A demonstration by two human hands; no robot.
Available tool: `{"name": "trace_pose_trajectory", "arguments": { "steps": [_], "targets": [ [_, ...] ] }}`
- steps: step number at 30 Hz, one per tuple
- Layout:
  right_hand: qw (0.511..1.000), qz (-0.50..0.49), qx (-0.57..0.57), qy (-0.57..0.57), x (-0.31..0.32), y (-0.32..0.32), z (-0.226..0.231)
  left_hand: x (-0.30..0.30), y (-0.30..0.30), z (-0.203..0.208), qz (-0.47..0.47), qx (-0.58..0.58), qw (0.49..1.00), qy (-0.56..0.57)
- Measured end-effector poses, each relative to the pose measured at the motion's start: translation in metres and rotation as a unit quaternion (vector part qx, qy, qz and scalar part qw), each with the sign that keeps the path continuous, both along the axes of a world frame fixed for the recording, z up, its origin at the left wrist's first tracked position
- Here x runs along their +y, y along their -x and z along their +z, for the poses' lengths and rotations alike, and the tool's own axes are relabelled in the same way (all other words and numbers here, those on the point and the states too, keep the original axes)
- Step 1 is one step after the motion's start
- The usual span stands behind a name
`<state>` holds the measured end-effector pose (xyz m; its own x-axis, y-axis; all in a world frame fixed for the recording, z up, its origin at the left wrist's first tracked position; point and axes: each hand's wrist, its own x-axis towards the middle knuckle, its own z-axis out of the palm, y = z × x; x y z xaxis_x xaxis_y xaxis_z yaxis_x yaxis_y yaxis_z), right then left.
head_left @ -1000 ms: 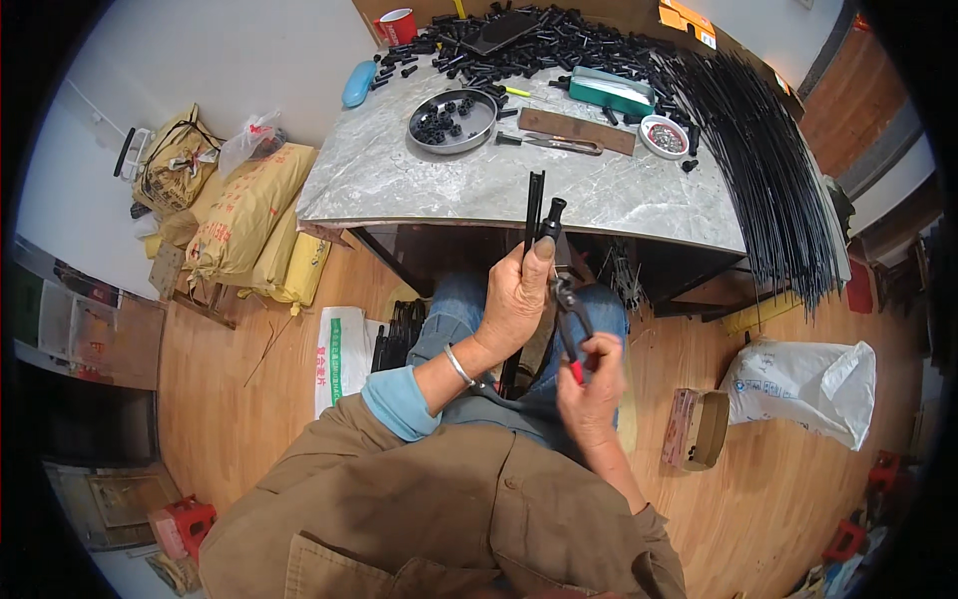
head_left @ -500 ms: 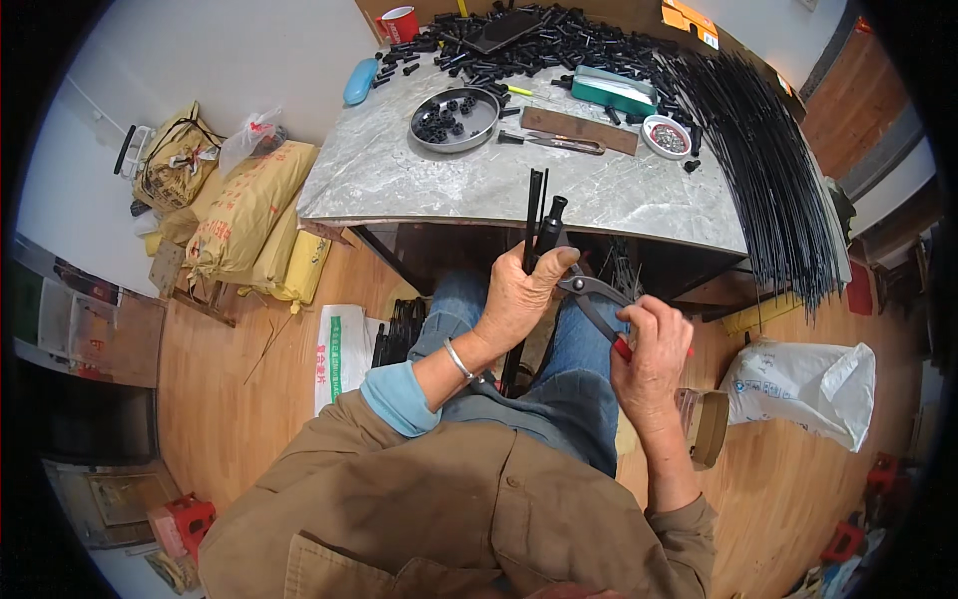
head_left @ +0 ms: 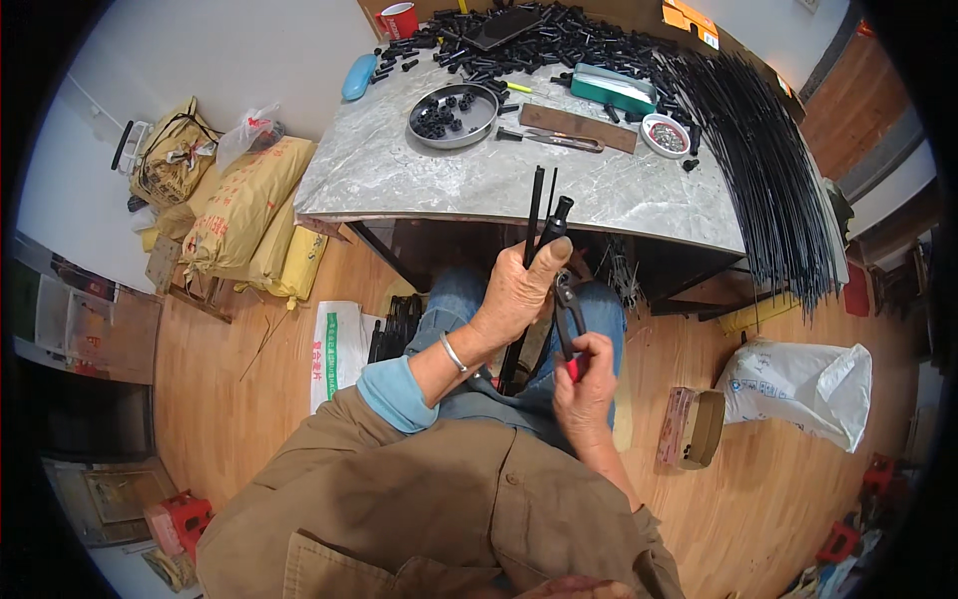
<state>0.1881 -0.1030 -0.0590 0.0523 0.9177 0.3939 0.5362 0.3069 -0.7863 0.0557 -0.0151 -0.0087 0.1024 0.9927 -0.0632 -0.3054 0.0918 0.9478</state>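
The left hand [head_left: 519,290] is closed around a few long, thin black rods [head_left: 535,222] and a black tubular piece with a flared end [head_left: 555,228], thumb pressed along the near side; their tops stick up above the fist, in front of the near edge of the grey marbled table [head_left: 399,185]. The right hand [head_left: 587,384] grips dark metal pliers with red handles [head_left: 568,307], handles squeezed close together, the head just beside the left thumb; whether the jaws bite on anything cannot be told. Both hands are over the person's lap, above blue jeans [head_left: 599,324]. On the table are a round grey metal pan [head_left: 486,118] holding small black pieces, a flat brown bar [head_left: 599,130], a teal rectangular box [head_left: 614,100] and a heap of black tubular parts [head_left: 589,45]. Long black rods [head_left: 768,170] overhang its right side.
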Motion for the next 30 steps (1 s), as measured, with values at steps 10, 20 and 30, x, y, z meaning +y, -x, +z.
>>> {"name": "trace_pose_trajectory", "arguments": {
  "steps": [10, 20, 30],
  "targets": [
    [0.997, 0.026, 0.001, -0.066, 0.012, -0.005, -0.024, -0.002, 0.005, 0.002, -0.015, -0.042, 0.999, -0.020],
    [0.704, 0.295, 0.409, 0.500, 0.007, -0.064, 0.062, -0.007, 0.007, 0.006, -0.046, -0.017, 0.998, -0.036],
    [0.938, 0.254, -0.042, 0.234, 0.027, -0.090, 0.087, -0.005, 0.010, 0.006, -0.040, 0.047, 0.995, -0.079]
  ]
}}
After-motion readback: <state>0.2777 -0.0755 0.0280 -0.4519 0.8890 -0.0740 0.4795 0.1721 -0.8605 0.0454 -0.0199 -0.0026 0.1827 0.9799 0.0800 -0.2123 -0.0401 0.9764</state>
